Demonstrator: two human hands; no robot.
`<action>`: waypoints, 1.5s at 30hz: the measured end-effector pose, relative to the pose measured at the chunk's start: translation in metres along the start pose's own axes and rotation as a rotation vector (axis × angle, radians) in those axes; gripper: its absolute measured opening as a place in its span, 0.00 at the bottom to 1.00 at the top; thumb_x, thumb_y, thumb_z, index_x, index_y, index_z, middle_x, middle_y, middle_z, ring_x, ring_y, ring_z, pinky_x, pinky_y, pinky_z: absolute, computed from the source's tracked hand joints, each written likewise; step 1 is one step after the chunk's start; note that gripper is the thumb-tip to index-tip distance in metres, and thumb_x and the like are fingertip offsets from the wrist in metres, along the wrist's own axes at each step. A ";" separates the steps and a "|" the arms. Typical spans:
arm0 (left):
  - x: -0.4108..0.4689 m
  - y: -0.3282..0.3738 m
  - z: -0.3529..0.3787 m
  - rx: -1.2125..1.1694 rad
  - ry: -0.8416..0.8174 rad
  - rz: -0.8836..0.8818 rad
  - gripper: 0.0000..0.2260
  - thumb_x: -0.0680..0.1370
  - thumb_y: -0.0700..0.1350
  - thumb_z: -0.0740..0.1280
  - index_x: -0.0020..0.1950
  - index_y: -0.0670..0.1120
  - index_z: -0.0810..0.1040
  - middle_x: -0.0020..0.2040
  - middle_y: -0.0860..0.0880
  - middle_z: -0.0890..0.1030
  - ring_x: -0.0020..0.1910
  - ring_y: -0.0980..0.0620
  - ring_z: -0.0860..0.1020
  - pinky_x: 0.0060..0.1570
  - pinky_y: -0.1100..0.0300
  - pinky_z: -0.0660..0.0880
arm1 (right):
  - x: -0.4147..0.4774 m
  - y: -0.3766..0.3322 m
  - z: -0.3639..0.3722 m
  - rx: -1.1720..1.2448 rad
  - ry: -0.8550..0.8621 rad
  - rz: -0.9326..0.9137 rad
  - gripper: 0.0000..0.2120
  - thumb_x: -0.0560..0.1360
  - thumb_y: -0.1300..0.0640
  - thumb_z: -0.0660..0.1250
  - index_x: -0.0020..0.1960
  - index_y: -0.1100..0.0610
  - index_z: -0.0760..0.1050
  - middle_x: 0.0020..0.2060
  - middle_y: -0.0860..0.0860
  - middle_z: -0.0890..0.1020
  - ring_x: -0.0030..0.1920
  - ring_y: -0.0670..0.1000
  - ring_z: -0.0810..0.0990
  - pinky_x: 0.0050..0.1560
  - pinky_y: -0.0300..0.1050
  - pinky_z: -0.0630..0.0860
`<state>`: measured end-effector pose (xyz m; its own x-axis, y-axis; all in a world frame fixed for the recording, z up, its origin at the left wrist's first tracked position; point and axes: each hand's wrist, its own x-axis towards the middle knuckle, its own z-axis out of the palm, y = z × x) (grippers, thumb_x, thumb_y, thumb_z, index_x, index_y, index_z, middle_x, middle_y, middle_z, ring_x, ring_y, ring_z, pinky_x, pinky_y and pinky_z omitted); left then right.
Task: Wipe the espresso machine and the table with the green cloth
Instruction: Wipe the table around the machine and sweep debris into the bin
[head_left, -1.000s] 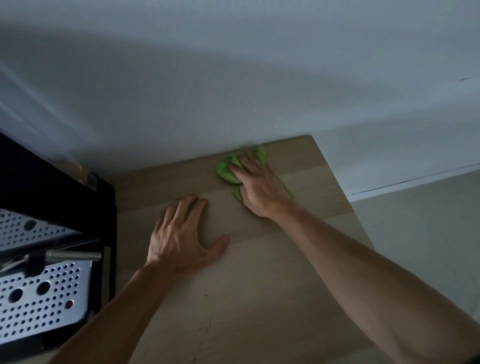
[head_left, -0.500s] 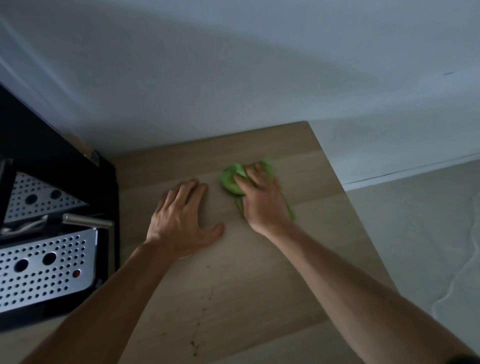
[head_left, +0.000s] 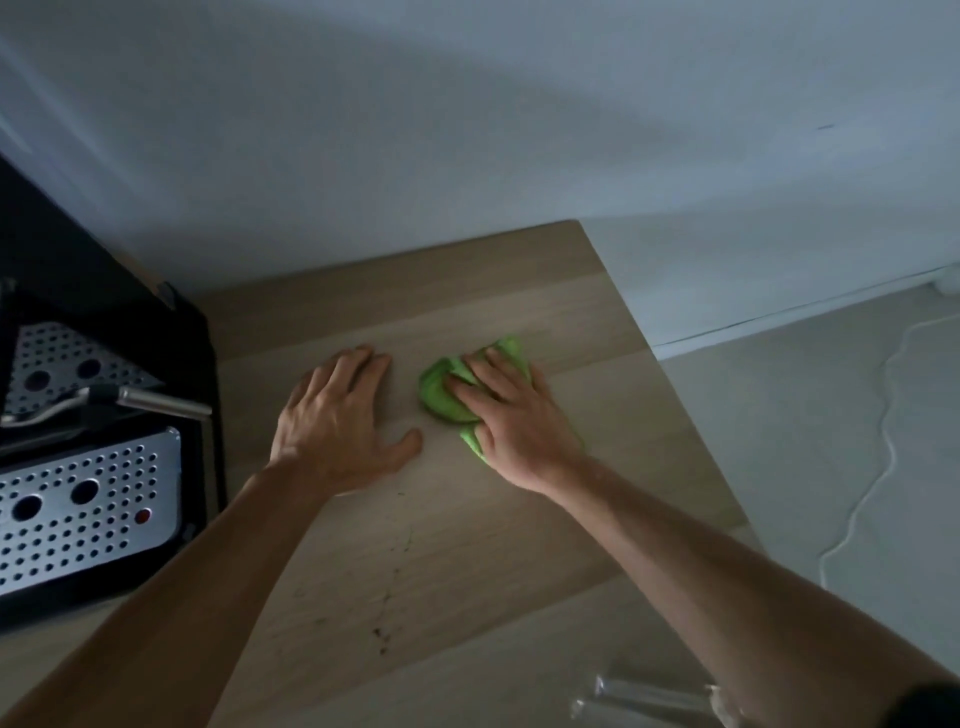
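Espresso machine is hard left, black body with a perforated metal plate and the steam wand poking out toward the table. If there's a drip tray under that plate, I can't see into it, so no idea what's in there.

Next over, the left hand lies flat on the wood, fingers straight, holding nothing, just bracing. Just right of it is the green cloth, bunched up in the middle of the tabletop, with the right hand pressing down on it, fingers spread and fairly straight, more a push than a grip.

My guess is this is the table half of the job. A few dark specks sit nearer the person, not yet reached.

What I'd watch for:
- with the cloth wadded like that it covers little, so it could smear those specks rather than lift them
- the table's right edge is near, so a wide swipe could flick crumbs to the floor
- some clear glass thing at the bottom edge, can't tell what it is or whether it's empty, and a forearm pulling back could knock it
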<state>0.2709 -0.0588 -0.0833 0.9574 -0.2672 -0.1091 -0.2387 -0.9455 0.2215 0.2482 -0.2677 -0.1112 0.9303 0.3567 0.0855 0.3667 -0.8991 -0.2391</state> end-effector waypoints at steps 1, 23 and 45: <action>0.000 0.001 -0.002 0.013 -0.005 -0.001 0.46 0.60 0.71 0.53 0.73 0.50 0.65 0.73 0.51 0.64 0.70 0.46 0.65 0.67 0.50 0.63 | -0.003 0.017 -0.006 -0.012 -0.025 -0.056 0.23 0.69 0.55 0.60 0.64 0.52 0.74 0.67 0.55 0.72 0.69 0.59 0.68 0.63 0.63 0.64; -0.006 0.001 -0.002 -0.009 -0.044 0.014 0.40 0.67 0.66 0.68 0.74 0.51 0.62 0.74 0.50 0.62 0.71 0.45 0.62 0.69 0.49 0.61 | -0.099 0.009 -0.008 -0.016 0.208 0.613 0.26 0.69 0.52 0.60 0.66 0.56 0.71 0.66 0.61 0.71 0.67 0.64 0.68 0.62 0.67 0.67; -0.017 -0.003 -0.012 0.084 -0.116 0.083 0.38 0.68 0.67 0.65 0.74 0.54 0.60 0.75 0.52 0.60 0.72 0.46 0.61 0.69 0.50 0.60 | -0.118 -0.076 0.003 0.019 0.026 0.195 0.28 0.68 0.55 0.64 0.67 0.51 0.65 0.68 0.56 0.70 0.70 0.61 0.65 0.62 0.72 0.63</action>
<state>0.2572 -0.0494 -0.0702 0.9098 -0.3602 -0.2064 -0.3335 -0.9302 0.1532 0.1105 -0.2407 -0.1057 0.9837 0.1689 0.0610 0.1792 -0.9454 -0.2721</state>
